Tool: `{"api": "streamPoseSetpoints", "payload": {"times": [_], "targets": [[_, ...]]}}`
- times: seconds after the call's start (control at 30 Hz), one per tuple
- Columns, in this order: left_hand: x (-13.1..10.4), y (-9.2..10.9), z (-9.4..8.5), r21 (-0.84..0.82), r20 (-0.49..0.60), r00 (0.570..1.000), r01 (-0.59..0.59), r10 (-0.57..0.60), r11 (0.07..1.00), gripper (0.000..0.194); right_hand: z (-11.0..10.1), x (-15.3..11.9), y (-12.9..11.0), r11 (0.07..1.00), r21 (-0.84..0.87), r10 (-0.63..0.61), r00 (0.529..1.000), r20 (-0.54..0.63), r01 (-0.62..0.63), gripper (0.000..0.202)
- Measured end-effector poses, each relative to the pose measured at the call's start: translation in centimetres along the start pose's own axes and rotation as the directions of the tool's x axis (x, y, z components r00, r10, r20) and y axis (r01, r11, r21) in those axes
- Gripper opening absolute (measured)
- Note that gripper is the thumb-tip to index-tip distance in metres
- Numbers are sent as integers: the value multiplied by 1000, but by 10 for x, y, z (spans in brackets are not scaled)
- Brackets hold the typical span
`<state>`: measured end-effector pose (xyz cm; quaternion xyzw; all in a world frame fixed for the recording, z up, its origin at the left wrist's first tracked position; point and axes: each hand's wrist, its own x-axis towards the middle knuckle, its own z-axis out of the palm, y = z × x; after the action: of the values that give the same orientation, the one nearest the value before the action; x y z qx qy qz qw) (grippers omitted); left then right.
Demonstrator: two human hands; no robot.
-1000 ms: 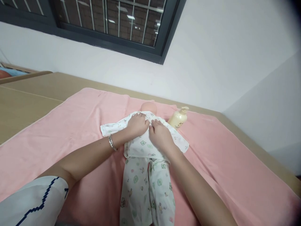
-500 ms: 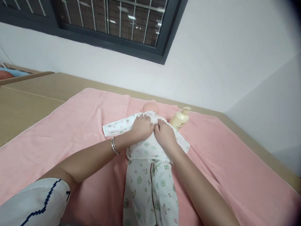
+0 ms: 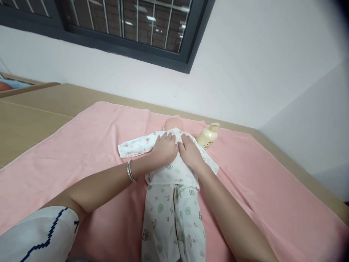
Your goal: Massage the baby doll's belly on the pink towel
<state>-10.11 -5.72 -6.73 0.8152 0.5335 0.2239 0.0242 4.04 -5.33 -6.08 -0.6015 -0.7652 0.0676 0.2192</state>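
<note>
Resting flat and unclenched, the left hand [image 3: 165, 148] and right hand [image 3: 191, 153] cover part of the shirt [image 3: 171, 176] on the doll [image 3: 173, 123], which lies on the blanket [image 3: 251, 178]. Beyond the right hand, the bottle [image 3: 208, 136] stands just beside the shirt, with wall [image 3: 231, 76] and window [image 3: 131, 45] behind.

The pyjama top [image 3: 169, 174] and matching trousers [image 3: 160, 218] look like soft, matt printed cotton, lightly creased. The doll's head [image 3: 173, 123] at the far end appears to be smooth, matt plastic. Under them, the pink blanket [image 3: 92, 149] is matt cloth, softly rumpled. The pump bottle [image 3: 207, 136] at far right is glossy plastic; the bangle [image 3: 130, 171] at left, shiny polished metal. The tabletop [image 3: 35, 112] is smooth, wood-coloured, with a low sheen. Far off, the windowpane [image 3: 131, 14] is glossy, reflective glass.
</note>
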Motion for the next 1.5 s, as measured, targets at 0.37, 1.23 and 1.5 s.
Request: {"api": "streamPoseSetpoints", "payload": {"times": [0.37,1.23,1.5], "targets": [[7,-14,4,-62,-28,992,123,-125,990,46,-7,-9,-17,1000,29,-11,1000,20,10,49],[12,-22,-2,-133,37,994,103,-99,986,46,-14,-20,-39,981,-196,-2,1000,14,4,35],[-8,-5,3,-50,9,1000,27,-26,998,49,3,3,6,996,-11,-90,995,-33,90,52]]}}
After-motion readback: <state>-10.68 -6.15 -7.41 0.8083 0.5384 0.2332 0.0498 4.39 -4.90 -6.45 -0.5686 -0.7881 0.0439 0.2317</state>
